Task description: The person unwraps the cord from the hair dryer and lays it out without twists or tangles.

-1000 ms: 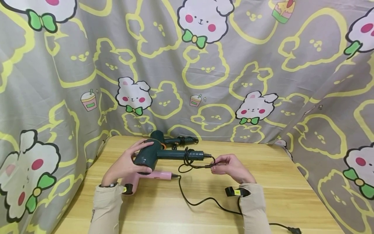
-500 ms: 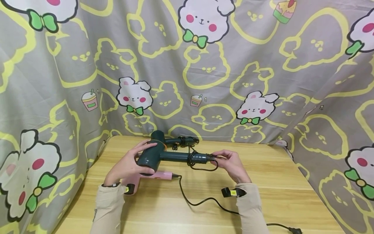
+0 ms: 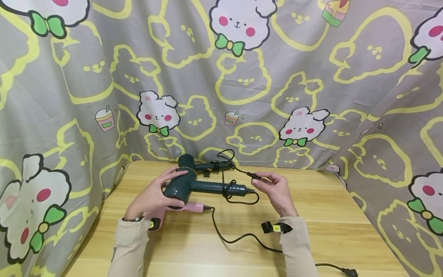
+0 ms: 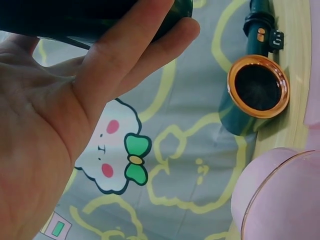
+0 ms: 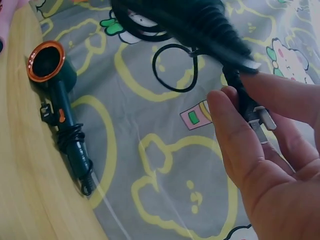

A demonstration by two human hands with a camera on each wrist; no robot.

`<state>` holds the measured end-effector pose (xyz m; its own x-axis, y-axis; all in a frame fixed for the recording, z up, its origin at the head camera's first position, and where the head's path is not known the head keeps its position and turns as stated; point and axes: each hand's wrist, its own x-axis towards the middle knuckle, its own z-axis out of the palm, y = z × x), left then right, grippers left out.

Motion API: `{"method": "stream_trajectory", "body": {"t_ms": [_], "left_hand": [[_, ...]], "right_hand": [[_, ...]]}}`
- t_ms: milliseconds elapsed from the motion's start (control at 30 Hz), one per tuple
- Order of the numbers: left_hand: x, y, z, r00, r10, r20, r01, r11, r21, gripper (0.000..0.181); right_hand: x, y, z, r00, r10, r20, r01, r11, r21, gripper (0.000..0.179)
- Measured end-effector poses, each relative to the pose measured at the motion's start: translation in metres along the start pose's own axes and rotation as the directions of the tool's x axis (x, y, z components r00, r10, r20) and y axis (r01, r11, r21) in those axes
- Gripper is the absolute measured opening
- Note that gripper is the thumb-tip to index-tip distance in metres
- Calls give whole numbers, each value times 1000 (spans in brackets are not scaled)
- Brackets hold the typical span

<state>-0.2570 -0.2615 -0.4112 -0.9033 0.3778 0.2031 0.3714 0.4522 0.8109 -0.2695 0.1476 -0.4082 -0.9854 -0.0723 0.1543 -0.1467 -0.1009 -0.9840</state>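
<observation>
My left hand (image 3: 152, 196) grips the barrel of a dark green hair dryer (image 3: 207, 187), held above the table with its handle pointing right. A black cord loops loosely around the lower handle. My right hand (image 3: 277, 190) pinches the plug (image 3: 254, 176) at the cord's end, just right of the handle tip. In the right wrist view, the two metal prongs of the plug (image 5: 259, 131) show between the fingers. A pink hair dryer (image 3: 194, 208) lies below the left hand, partly hidden by it.
A second dark green hair dryer (image 5: 62, 107), with a copper rim and its cord wrapped on the handle, lies at the table's back edge. The pink dryer's cord (image 3: 238, 239) runs right under my right forearm to a plug (image 3: 350, 272). Patterned curtain (image 3: 249, 96) surrounds the table (image 3: 339, 215).
My right hand has gone from the cord near the handle end to the plug, drawing it upward. A length of cord now arcs up behind the handle. The left hand has stayed nearly still.
</observation>
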Motion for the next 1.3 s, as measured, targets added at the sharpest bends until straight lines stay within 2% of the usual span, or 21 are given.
{"method": "stream_trajectory", "body": {"t_ms": [300, 533, 633, 800, 1000, 1300], "left_hand": [[0, -2, -1, 1000, 11, -1, -11, 1000, 3, 87], [1, -3, 0, 1000, 8, -2, -8, 1000, 21, 88], [1, -3, -1, 1000, 10, -5, -9, 1000, 23, 88], [0, -3, -1, 1000, 6, -8, -6, 1000, 7, 87], [-1, -5, -2, 1000, 6, -6, -6, 1000, -5, 87], [0, -8, -3, 1000, 14, -17, -13, 999, 33, 87]], "right_hand": [[-6, -11, 5, 995, -89, 38, 87, 995, 54, 25], [-11, -16, 7, 989, -103, 109, 101, 995, 26, 41], [-12, -19, 7, 984, -107, 141, 104, 994, 27, 41], [-14, -22, 8, 967, -129, 218, 123, 992, 39, 35], [-17, -26, 10, 936, -180, 304, 167, 984, 67, 30], [-21, -29, 10, 893, -239, 382, 223, 971, 86, 25]]}}
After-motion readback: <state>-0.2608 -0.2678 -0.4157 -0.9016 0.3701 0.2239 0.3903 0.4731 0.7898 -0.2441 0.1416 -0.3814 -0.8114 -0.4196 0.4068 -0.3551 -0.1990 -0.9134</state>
